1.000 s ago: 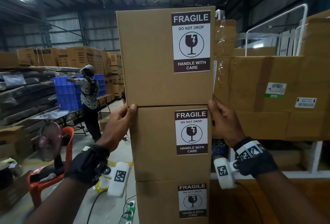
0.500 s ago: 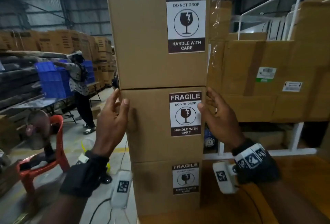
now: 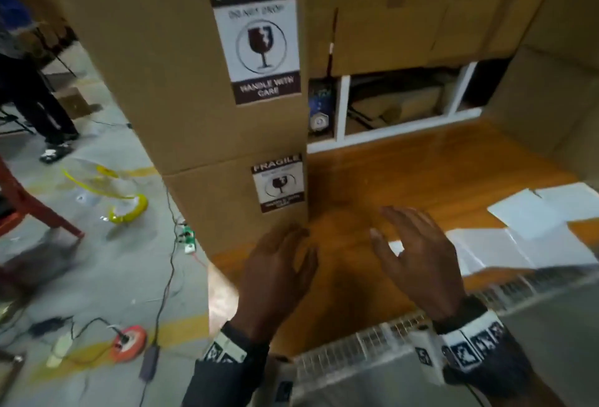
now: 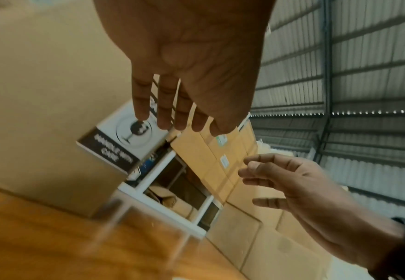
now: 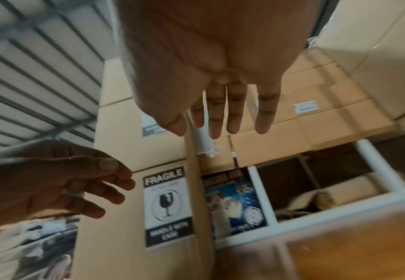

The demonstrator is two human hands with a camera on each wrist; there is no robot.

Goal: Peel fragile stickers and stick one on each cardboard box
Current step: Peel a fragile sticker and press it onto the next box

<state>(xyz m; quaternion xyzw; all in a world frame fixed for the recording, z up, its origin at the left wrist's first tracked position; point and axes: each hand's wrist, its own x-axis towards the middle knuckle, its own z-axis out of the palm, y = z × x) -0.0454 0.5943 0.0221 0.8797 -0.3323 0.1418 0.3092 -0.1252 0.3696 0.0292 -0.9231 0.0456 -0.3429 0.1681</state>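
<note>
- A warehouse with a corrugated metal wall [image 4: 364, 75] and a grey concrete floor [image 3: 97, 277]; the work is done on a wooden bench [image 3: 421, 179] backed by a wall of stacked brown cartons [image 3: 405, 17].
- The landmark is the stack of boxes [image 3: 194, 82] standing at the left edge of the bench. Each box face in view already carries a fragile sticker [image 3: 259, 33], and the lower box shows its own sticker [image 3: 278, 186] at its right edge.
- Both hands hover in front of the foot of that stack, touching nothing.
- The left hand [image 3: 278, 277] is just before the bottom box, fingers [image 4: 165, 106] straight and slightly spread, holding nothing.
- The right hand [image 3: 418, 260] hangs to the right of the stack above the bench, fingers [image 5: 237, 113] extended and relaxed, likewise empty.
- White sheets [image 3: 518, 238] lie on the bench well to the right of the stack; they look like sticker sheets or peeled backing, but blur prevents telling which.
- My judgement: the stickers on this stack are done, and the step in hand is the gap between boxes.
- The next move probably calls for reaching right of the stack to the white sheets, picking up a corner of a fresh sticker with the fingertips, and finding a box without one.
</note>
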